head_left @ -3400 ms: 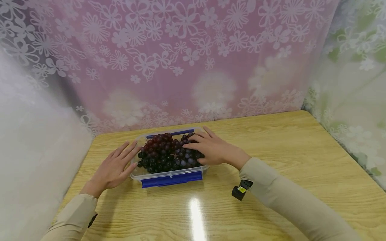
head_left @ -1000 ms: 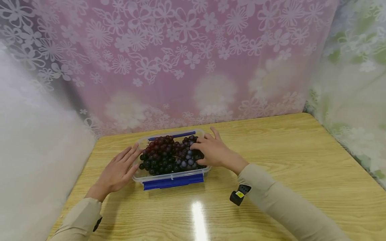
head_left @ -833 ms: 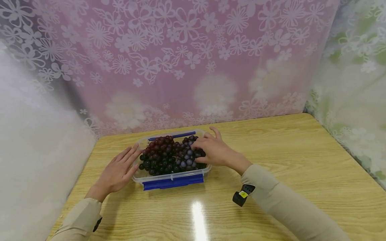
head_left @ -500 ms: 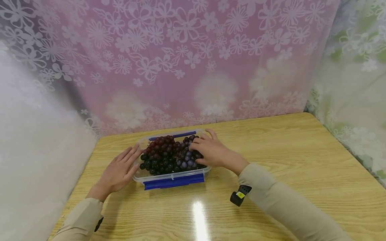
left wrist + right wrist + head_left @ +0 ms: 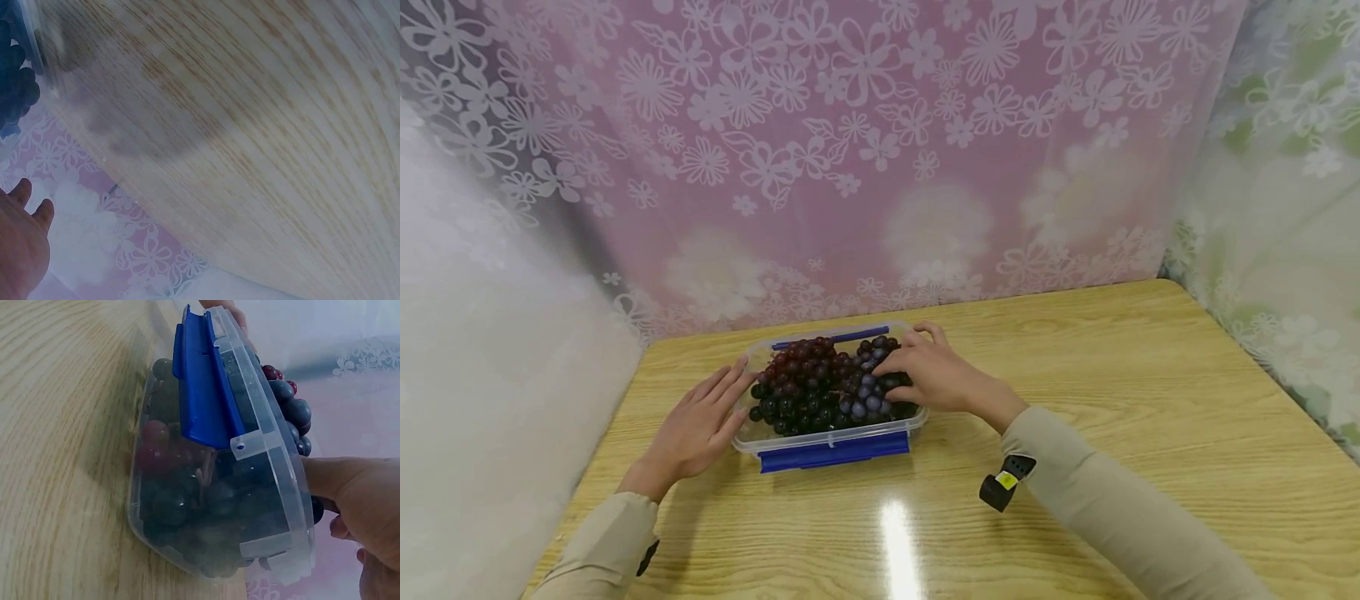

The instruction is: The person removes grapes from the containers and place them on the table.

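Note:
A clear plastic food container point(image 5: 775, 442) with blue side clips stands on the table, heaped with grapes point(image 5: 805, 375). The grapes run from reddish and black at the left to dusty blue at the right. My left hand point(image 5: 692, 429) lies with straight fingers against the container's left end; the left wrist view catches only part of this hand point(image 5: 25, 244). At the right end my right hand point(image 5: 943, 375) reaches over the rim, its thumb and bent fingers around the dusty blue grapes. In the right wrist view its thumb point(image 5: 337, 475) dips inside the rim, the tip hidden.
The wood-grain table point(image 5: 1075, 358) extends to the right of the container and in front of it. A pink flowered curtain point(image 5: 850, 208) hangs close behind the table, with pale sheets at left point(image 5: 497, 333) and right point(image 5: 1285, 275).
My right hand shifts slightly back and forth over the grapes at the right end, its fingers bending more. The dusty blue grapes show more than before. My left hand stays at the left end.

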The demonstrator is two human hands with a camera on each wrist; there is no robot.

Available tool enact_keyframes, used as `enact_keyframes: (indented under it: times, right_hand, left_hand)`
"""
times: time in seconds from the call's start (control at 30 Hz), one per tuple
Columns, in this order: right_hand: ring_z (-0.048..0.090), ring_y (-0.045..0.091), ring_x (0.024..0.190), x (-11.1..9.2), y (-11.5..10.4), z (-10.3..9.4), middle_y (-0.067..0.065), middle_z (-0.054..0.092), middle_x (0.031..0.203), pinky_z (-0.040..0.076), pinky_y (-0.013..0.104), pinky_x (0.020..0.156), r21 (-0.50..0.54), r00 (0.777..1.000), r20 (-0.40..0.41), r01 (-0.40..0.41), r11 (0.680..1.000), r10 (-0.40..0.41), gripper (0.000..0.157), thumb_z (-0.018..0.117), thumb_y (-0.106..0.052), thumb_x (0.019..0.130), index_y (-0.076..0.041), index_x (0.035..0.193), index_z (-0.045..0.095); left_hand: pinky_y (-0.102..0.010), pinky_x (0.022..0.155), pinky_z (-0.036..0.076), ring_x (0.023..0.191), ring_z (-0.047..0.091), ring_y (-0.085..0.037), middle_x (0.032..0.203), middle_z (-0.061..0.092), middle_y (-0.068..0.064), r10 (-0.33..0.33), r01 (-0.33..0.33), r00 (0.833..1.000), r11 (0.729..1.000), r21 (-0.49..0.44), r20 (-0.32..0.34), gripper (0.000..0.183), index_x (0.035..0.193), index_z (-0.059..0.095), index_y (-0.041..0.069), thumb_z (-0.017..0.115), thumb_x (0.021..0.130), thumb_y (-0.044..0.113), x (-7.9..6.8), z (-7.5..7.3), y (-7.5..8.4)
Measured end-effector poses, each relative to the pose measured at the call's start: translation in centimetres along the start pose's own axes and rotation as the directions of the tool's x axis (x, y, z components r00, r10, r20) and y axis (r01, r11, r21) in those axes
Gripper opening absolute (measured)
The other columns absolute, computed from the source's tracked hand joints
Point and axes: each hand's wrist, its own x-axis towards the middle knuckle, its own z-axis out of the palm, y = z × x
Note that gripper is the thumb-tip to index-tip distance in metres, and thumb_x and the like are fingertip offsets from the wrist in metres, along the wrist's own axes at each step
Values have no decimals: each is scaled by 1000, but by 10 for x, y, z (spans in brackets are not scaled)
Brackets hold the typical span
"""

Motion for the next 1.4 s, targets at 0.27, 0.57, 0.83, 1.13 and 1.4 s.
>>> enact_keyframes:
  times: [0.27, 0.57, 0.83, 1.13, 1.4]
  right_hand:
    - [51, 17, 97, -1, -1, 0, -13, 67, 84, 21, 51, 101, 31, 990, -136, -38, 999, 42, 26, 71, -34, 87, -25, 111, 73]
    - [49, 17, 84, -2, -6, -4, -8, 61, 78, 26, 53, 100, 57, 962, -254, -91, 994, 103, 26, 67, -31, 91, -20, 113, 73]
    - [34, 14, 67, -3, -13, -16, -5, 49, 75, 35, 34, 63, 187, 920, -356, -102, 977, 164, 28, 67, -29, 91, -15, 114, 73]
    - [39, 14, 70, -6, -21, -39, -2, 50, 80, 36, 32, 61, 227, 870, -473, -35, 973, 142, 28, 70, -26, 89, -11, 113, 73]
    - [47, 19, 73, -15, -20, -58, -2, 57, 79, 32, 43, 107, 195, 819, -565, 19, 981, 97, 26, 74, -21, 86, -10, 109, 74]
  left_hand:
    - [-56, 109, 21, 143, 15, -31, 160, 9, -2, 13, -13, 1000, 1000, 0, -15, 57, 153, 25, 13, 38, 104, 36, 1, 1, -1]
    - [-56, 109, 21, 143, 15, -31, 159, 10, -3, 15, -15, 1000, 1000, 0, -13, 57, 154, 23, 14, 38, 103, 36, 1, 0, 1]
    - [-56, 109, 21, 142, 16, -32, 159, 10, -4, 9, -9, 1000, 1000, 7, -8, 58, 155, 17, 20, 38, 103, 36, 0, 0, 0]
    - [-55, 109, 21, 143, 15, -31, 159, 10, -5, 16, -15, 1000, 1000, 3, -18, 59, 155, 15, 20, 39, 104, 34, 0, 2, -2]
    - [-57, 108, 22, 143, 15, -30, 159, 10, -4, 10, -10, 1000, 1000, 3, -21, 59, 155, 13, 23, 39, 104, 35, 0, 3, -1]
